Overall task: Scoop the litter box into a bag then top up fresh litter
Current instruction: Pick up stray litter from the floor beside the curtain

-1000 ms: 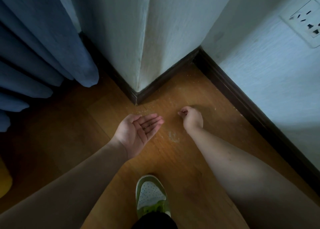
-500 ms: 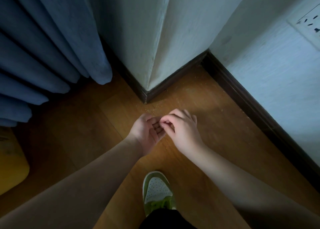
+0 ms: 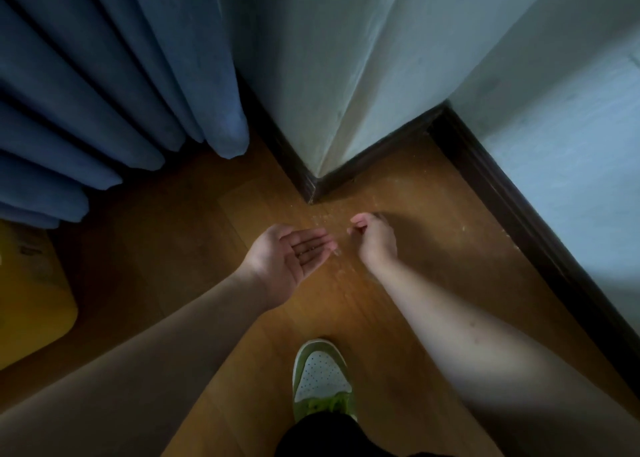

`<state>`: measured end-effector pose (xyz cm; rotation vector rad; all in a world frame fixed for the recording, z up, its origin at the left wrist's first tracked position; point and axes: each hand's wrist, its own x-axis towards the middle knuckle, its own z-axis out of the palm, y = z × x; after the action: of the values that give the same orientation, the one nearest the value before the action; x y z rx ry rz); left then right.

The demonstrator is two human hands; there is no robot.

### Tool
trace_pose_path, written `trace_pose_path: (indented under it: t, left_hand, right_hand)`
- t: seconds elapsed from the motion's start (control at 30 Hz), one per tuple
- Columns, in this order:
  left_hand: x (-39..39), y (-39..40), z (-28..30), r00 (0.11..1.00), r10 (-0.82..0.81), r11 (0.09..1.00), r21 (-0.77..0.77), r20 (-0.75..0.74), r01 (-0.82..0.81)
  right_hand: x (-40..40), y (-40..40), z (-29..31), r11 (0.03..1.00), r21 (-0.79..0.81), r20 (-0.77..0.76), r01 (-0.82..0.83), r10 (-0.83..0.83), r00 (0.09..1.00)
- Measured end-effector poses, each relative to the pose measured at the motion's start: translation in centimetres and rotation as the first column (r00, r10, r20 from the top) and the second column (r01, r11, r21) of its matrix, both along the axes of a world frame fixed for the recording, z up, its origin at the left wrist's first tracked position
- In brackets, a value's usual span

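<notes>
Beside dark skirting corner, right hand (image 3: 375,240) fingers pinch pale scattered litter grains (image 3: 323,218) off wooden floor (image 3: 433,259); left hand (image 3: 291,261) cupped, fingers together; grains light, loose, likely slip

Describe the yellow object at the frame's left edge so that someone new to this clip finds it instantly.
Start at the blue curtain hanging on the left. Directly below its folds, on the wooden floor, sits the yellow object, cut off by the frame edge. It is the only yellow thing in view; what it is cannot be told.

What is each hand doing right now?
Left hand: open, palm up, a few litter grains on it.
Right hand: fingers curled at the floor; contents unclear.
</notes>
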<state>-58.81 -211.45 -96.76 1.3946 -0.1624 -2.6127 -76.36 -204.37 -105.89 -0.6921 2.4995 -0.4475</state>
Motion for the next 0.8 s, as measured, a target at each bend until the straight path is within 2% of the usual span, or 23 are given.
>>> trace_pose_path:
  t: [0.03, 0.2, 0.3, 0.43, 0.53, 0.6, 0.73, 0.8]
  left_hand:
    - [0.0, -0.3, -0.1, 1.0, 0.01, 1.0, 0.001, 0.001, -0.01]
    - [-0.3, -0.9, -0.4, 0.999, 0.038, 0.999, 0.012, -0.019, -0.038]
    - [0.0, -1.1, -0.7, 0.999, 0.049, 0.999, -0.008, 0.016, -0.049]
    - [0.7, -1.6, -1.4, 0.993, 0.059, 0.998, -0.031, 0.101, -0.056]
    - [0.8, -1.8, -1.6, 0.985, -0.016, 0.998, -0.061, 0.172, 0.027]
    - [0.5, -1.7, -1.5, 0.985, -0.035, 0.997, -0.069, 0.171, 0.047]
    - [-0.3, -1.4, -1.2, 0.988, -0.015, 0.997, -0.067, 0.152, 0.025]
    - [-0.3, -1.6, -1.1, 0.989, 0.032, 0.997, -0.069, 0.142, -0.022]
  right_hand:
    - [0.0, -0.2, -0.1, 1.0, -0.007, 0.026, -0.022, 0.022, 0.999]
    - [-0.2, -0.4, -1.4, 1.0, 0.001, -0.098, -0.031, 0.031, 0.995]
    - [0.1, -0.4, -0.8, 0.995, 0.037, -0.115, -0.088, 0.092, 0.989]
    - [1.9, -1.0, 2.5, 0.965, -0.15, -0.07, -0.213, 0.204, 0.976]
    - [5.0, -0.8, 6.4, 0.845, -0.282, -0.188, -0.455, 0.416, 0.89]
    - [6.7, -0.3, 7.3, 0.779, -0.285, -0.267, -0.558, 0.495, 0.827]
    - [7.0, 0.0, 6.6, 0.742, -0.222, -0.424, -0.633, 0.511, 0.748]
    - [6.0, -0.2, 6.3, 0.784, -0.25, -0.438, -0.567, 0.431, 0.789]
